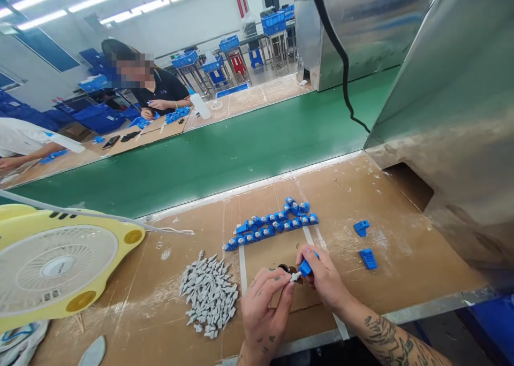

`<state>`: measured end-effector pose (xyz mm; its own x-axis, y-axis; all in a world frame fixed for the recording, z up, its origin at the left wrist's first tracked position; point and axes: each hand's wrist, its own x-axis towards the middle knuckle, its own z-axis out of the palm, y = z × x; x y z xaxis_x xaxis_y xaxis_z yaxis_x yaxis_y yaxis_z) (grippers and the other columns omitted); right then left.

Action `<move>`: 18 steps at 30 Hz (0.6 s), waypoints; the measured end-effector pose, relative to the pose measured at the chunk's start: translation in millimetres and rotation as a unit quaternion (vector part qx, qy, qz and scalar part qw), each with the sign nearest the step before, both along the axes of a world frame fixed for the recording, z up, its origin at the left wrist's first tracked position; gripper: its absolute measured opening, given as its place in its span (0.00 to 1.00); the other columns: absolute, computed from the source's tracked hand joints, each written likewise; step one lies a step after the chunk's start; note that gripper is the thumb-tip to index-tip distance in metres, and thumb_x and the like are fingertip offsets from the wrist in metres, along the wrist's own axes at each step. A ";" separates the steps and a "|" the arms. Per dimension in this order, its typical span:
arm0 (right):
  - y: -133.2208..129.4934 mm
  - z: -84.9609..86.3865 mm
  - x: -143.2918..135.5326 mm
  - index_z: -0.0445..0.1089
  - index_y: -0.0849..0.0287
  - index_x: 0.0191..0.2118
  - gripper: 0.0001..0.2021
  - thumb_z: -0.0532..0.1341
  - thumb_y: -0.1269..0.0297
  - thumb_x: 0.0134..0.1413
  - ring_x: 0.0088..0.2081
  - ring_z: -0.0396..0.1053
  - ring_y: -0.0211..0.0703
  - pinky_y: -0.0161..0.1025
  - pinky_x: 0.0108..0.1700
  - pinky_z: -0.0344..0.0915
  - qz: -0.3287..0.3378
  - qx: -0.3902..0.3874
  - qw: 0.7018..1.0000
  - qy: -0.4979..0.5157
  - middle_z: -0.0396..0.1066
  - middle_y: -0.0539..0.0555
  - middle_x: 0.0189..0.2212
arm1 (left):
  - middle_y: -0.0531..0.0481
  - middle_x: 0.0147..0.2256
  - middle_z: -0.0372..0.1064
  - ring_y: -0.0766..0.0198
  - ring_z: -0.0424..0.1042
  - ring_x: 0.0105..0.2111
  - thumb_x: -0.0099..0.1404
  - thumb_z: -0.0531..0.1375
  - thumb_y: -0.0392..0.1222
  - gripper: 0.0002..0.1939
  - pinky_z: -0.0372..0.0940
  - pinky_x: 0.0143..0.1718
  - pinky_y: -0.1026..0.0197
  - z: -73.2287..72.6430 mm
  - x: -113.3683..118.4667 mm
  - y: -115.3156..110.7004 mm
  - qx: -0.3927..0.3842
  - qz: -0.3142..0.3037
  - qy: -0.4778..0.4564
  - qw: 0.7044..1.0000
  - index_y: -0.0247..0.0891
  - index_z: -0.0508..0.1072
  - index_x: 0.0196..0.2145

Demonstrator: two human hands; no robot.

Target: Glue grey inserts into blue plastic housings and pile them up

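Hands [265,300] close together, angled inward; fingers [285,298] pinched

Blue part [306,268], grey piece [295,276]

One blue piece [305,268], partly covered by fingers, is held tilted in the right grip [321,272], its exposed end towards the left grip [267,296]. A small, irregular grey piece [295,276] is pinched in the left grip, directly at that end; whether inserted cannot be determined. Left of the grips lies a heap of loose grey pieces [209,294], beyond them uneven rows of pale-tipped blue pieces [277,226], and rightward two separate blue pieces [368,259].
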<state>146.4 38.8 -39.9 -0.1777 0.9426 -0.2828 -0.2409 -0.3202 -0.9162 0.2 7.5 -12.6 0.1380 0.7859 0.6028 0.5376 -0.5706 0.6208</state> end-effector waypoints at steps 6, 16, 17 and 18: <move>-6.3 0.9 -9.7 0.61 0.54 0.23 0.28 0.56 0.32 0.54 0.19 0.49 0.35 0.34 0.20 0.46 -0.053 0.007 0.998 -0.020 0.52 0.44 0.17 | 0.48 0.32 0.78 0.64 0.76 0.29 0.70 0.60 0.31 0.06 0.72 0.31 0.64 -12.9 9.7 -2.2 0.022 0.029 0.020 0.999 0.40 0.76 0.38; -8.1 -6.8 -17.6 0.61 0.54 0.22 0.29 0.58 0.30 0.50 0.17 0.47 0.34 0.35 0.18 0.46 -0.068 -0.041 0.996 -0.029 0.51 0.44 0.16 | 0.49 0.33 0.78 0.64 0.76 0.31 0.69 0.60 0.28 0.09 0.71 0.32 0.66 -15.7 12.3 -3.8 -0.022 0.019 0.021 0.999 0.40 0.75 0.39; -6.8 -7.9 -16.2 0.63 0.55 0.24 0.30 0.58 0.29 0.50 0.17 0.48 0.35 0.35 0.19 0.47 -0.059 -0.041 0.997 -0.030 0.52 0.44 0.16 | 0.49 0.32 0.78 0.64 0.76 0.30 0.69 0.59 0.29 0.08 0.71 0.31 0.66 -12.4 10.7 -1.1 -0.033 0.010 0.027 0.999 0.40 0.75 0.38; -5.2 -8.3 -13.9 0.66 0.56 0.26 0.30 0.57 0.29 0.51 0.17 0.49 0.35 0.35 0.19 0.49 -0.048 -0.037 0.998 -0.032 0.52 0.43 0.16 | 0.50 0.31 0.78 0.65 0.76 0.29 0.70 0.59 0.30 0.08 0.70 0.31 0.67 -8.5 8.5 2.4 -0.040 0.005 0.031 0.999 0.40 0.75 0.37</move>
